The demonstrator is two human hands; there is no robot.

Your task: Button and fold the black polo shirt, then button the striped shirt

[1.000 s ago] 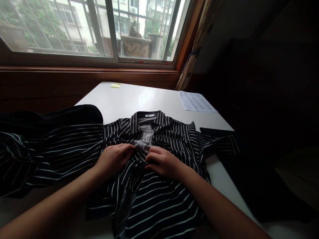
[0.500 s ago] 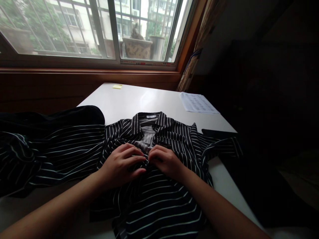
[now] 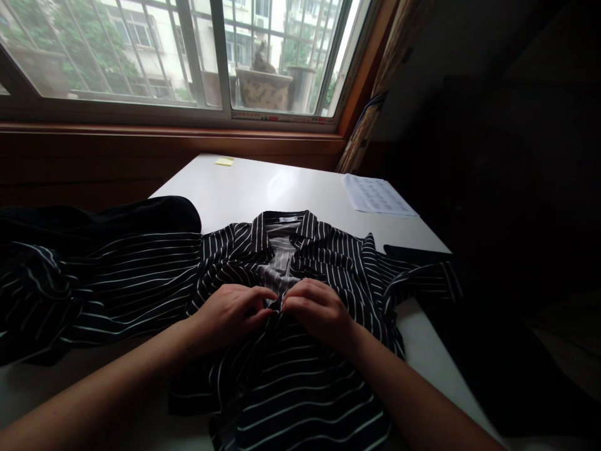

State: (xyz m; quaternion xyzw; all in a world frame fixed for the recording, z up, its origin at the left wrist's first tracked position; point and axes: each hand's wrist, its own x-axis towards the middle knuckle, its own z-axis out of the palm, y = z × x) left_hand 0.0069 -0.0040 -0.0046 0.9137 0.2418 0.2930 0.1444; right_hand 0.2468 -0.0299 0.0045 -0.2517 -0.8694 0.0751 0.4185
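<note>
A black shirt with white stripes (image 3: 314, 376) lies front up, its collar pointing away from me and its sleeves spread to both sides. The collar stands open and the paler inside shows below it. At the middle of the chest, my left hand (image 3: 235, 313) pinches the shirt's front edge between thumb and fingers. Close beside it, my right hand (image 3: 319, 310) has its fingers bent together on the facing edge. The fingertips of both hands nearly meet. Whether a button is between them is too small and dark to make out.
The shirt rests on a white table (image 3: 244, 188). Printed sheets (image 3: 378, 195) lie at its far right, and a yellow sticky note (image 3: 224, 161) at the far edge. A dark cloth (image 3: 154, 213) lies at left. Beyond are a barred window (image 3: 141, 56) and a curtain (image 3: 375, 106).
My left hand's fingers have drawn together into a tighter pinch at the shirt's front edge. The right hand stays at the same spot on the shirt. The whole view has shifted slightly.
</note>
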